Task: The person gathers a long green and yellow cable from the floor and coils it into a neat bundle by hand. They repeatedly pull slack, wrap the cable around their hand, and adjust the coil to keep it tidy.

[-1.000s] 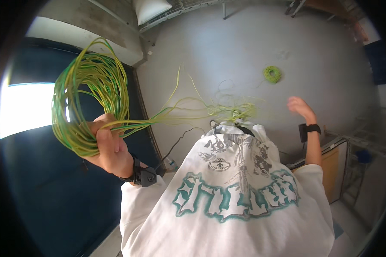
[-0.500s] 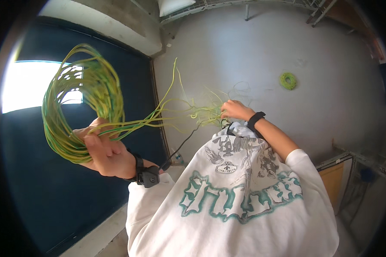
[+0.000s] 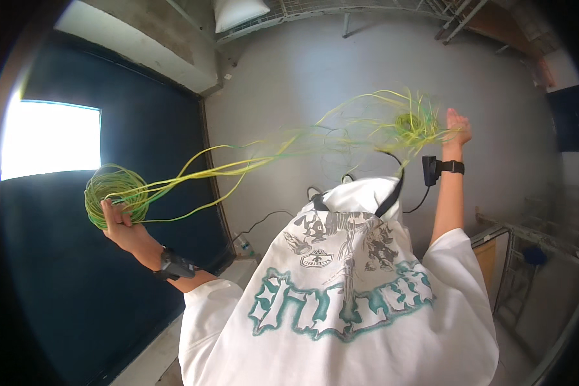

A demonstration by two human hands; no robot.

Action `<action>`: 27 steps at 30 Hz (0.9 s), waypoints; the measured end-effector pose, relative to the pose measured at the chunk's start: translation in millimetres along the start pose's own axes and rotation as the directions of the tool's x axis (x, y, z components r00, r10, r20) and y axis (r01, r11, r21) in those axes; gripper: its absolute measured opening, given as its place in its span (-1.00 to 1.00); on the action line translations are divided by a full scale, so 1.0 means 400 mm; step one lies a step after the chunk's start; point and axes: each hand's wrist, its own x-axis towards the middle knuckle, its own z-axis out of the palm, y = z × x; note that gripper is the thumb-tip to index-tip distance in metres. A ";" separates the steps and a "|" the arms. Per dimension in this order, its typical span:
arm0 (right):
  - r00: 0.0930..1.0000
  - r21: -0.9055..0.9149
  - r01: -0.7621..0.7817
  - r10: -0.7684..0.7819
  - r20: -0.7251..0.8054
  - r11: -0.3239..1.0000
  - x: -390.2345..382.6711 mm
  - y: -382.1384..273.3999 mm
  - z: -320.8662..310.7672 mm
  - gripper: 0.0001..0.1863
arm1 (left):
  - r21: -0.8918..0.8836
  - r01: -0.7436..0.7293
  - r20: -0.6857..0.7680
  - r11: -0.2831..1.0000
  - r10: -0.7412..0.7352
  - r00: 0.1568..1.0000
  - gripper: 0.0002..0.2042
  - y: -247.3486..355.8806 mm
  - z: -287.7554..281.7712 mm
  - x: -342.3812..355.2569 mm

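Out to the left, my left hand grips a coil of yellow-green wire, with several long strands stretching rightward across my front. At the other end, my right hand is raised at the right with its fingers closed on the loose, tangled strands, which are partly blurred. Both wrists carry black strapped devices, the right one with a cable. My white printed shirt fills the lower middle, a black strap at its upper part.
A dark blue door with a bright pane stands on the left. Grey floor lies ahead, with metal frames and a white pillow along the top. A board in a metal frame is at lower right.
My left hand and coil have dropped lower, the coil looking smaller. My right hand went in to the tangle, then moved out and up to the right, drawing strands with it.
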 end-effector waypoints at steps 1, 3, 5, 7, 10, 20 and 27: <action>1.000 0.106 0.001 -0.002 0.013 0.994 0.005 -0.024 -0.009 -0.88 | -0.025 0.009 0.003 1.000 -0.009 1.000 -0.81 -0.007 0.006 -0.008; 0.933 -0.154 -0.104 0.150 0.326 0.983 -0.013 -0.061 -0.026 -0.87 | -0.114 0.043 0.004 0.993 -0.043 0.999 -0.83 -0.011 0.025 -0.028; 0.779 -0.359 -0.104 0.300 0.551 0.928 -0.050 -0.081 -0.036 -0.85 | -0.148 -0.014 0.110 0.989 0.031 0.993 -0.83 0.002 0.049 -0.040; 0.639 -0.503 -0.053 0.417 0.646 0.863 -0.091 -0.080 -0.040 -0.85 | -0.147 -0.085 0.135 0.985 0.105 0.985 -0.84 0.019 0.078 -0.049; 0.477 -0.541 0.059 0.452 0.754 0.839 -0.147 -0.024 -0.027 -0.84 | -0.078 -0.133 0.160 0.988 0.144 0.977 -0.86 0.038 0.131 -0.066; 0.321 -0.900 0.237 0.844 0.429 0.367 -0.373 0.207 0.023 -0.67 | -0.066 -0.111 0.314 0.992 0.126 0.941 -0.85 0.018 0.281 -0.138; 0.274 -0.492 0.740 0.463 0.843 0.458 -0.586 0.278 0.131 -0.64 | -0.100 -0.199 0.401 0.975 0.222 0.889 -0.90 0.085 0.284 -0.200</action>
